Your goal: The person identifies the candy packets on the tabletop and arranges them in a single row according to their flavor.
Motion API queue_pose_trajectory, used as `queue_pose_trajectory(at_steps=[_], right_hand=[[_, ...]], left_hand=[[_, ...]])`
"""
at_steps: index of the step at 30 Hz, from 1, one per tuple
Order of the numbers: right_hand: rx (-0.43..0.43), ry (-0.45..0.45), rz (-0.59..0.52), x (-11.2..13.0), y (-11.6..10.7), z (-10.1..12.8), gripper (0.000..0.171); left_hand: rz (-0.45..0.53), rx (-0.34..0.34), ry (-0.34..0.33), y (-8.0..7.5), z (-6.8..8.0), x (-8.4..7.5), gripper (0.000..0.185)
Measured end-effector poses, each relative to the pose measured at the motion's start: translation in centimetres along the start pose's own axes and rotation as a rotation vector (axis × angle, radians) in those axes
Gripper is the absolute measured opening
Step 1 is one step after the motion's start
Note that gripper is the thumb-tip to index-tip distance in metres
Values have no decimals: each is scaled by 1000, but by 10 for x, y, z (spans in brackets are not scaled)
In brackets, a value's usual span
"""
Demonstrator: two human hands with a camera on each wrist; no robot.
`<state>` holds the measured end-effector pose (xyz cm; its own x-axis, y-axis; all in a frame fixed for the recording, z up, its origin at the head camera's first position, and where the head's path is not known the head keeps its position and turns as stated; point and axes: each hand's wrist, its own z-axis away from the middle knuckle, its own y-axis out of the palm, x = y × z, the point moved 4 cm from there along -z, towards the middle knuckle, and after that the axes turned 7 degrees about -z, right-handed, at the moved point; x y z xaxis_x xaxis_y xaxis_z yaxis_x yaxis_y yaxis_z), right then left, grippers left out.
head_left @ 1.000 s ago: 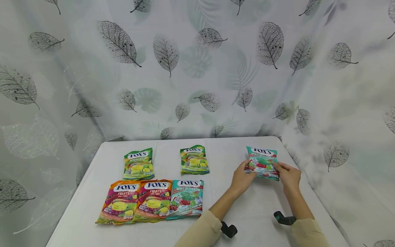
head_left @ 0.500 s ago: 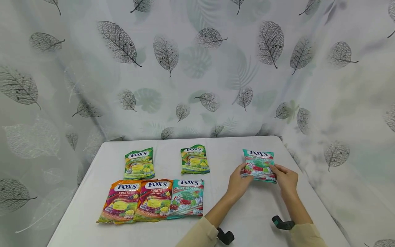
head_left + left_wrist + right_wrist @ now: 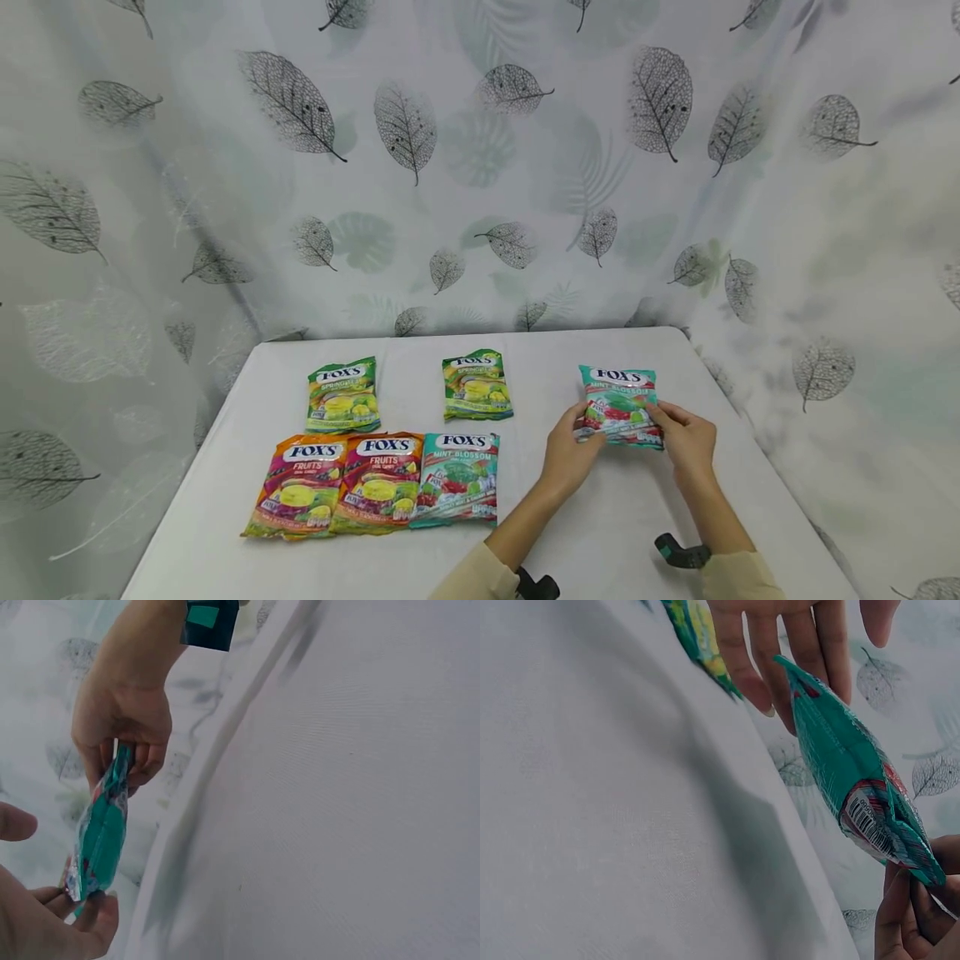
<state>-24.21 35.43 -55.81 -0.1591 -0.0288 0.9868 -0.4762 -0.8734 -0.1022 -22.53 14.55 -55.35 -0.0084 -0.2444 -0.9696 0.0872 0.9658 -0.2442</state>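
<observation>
A teal Fox's Mint Blossom candy bag (image 3: 618, 408) is held up over the right side of the table, its front toward the head camera. My right hand (image 3: 686, 442) pinches its right edge, thumb in front and fingers behind, as the right wrist view also shows at the bag's end (image 3: 855, 765). At the bag's left edge is my left hand (image 3: 567, 454). Its fingers (image 3: 761, 660) are straight against the bag's end, and its thumb (image 3: 877, 616) stands apart from the bag. In the left wrist view the bag (image 3: 103, 832) appears edge-on between both hands.
On the white table (image 3: 570, 550), two orange Fruits bags (image 3: 296, 492) and another Mint Blossom bag (image 3: 455, 483) lie side by side in the front row. Behind them lie two green Springtea bags (image 3: 341, 400), set apart. A leaf-patterned curtain (image 3: 480, 192) hangs behind the table.
Both hands have moved the Mint Blossom bag a little left and toward the person. The other bags lie as before; the head view has shifted slightly.
</observation>
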Motion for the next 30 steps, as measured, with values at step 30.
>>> queue_pose_trajectory(at_steps=[30], right_hand=[[94, -2, 7, -5, 34, 47, 45]], left_hand=[[72, -47, -2, -44, 52, 7, 61]])
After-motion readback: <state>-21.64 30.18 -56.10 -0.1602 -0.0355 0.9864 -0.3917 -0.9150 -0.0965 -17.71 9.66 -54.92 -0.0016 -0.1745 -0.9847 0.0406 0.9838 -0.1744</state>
